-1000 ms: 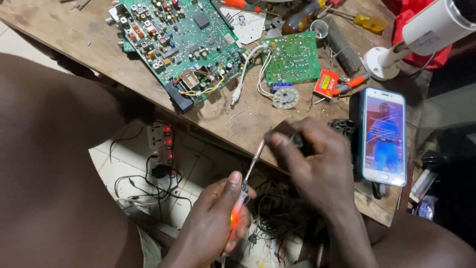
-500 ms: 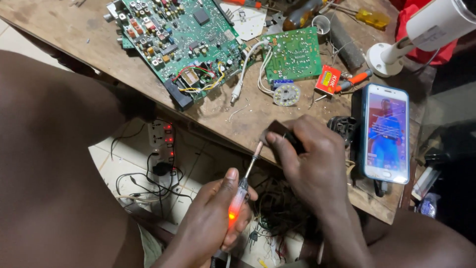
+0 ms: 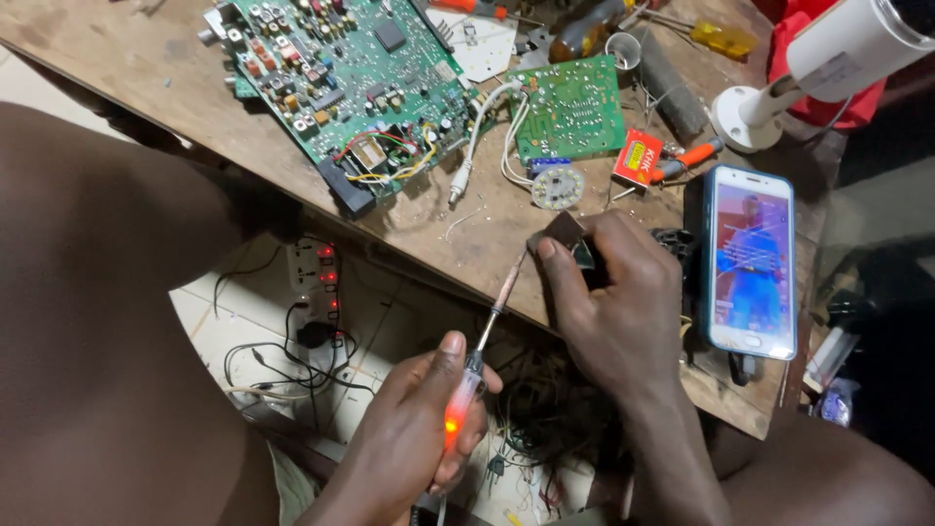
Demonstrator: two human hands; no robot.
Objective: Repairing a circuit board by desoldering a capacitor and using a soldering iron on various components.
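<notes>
The fingers (image 3: 438,390) of the left hand (image 3: 414,438) are curled tightly around the translucent handle of a tester screwdriver (image 3: 477,365), with the thumb laid along its top; an orange-red glow is seen inside the handle. The metal shaft is angled up and to the right, and its tip is brought against a small dark component (image 3: 565,234), which is pinched between the thumb and bent fingers of the right hand (image 3: 618,312) at the front edge of the wooden workbench (image 3: 127,78). A large green circuit board (image 3: 341,78) is laid on the bench, with a smaller green board (image 3: 570,107) beside it, joined by white wires. A small round LED board (image 3: 557,185) is set just below the smaller board. A smartphone (image 3: 750,258) with a lit screen is placed to the right of the right hand. A power strip (image 3: 317,278) with red lights is seen on the floor under the bench.
</notes>
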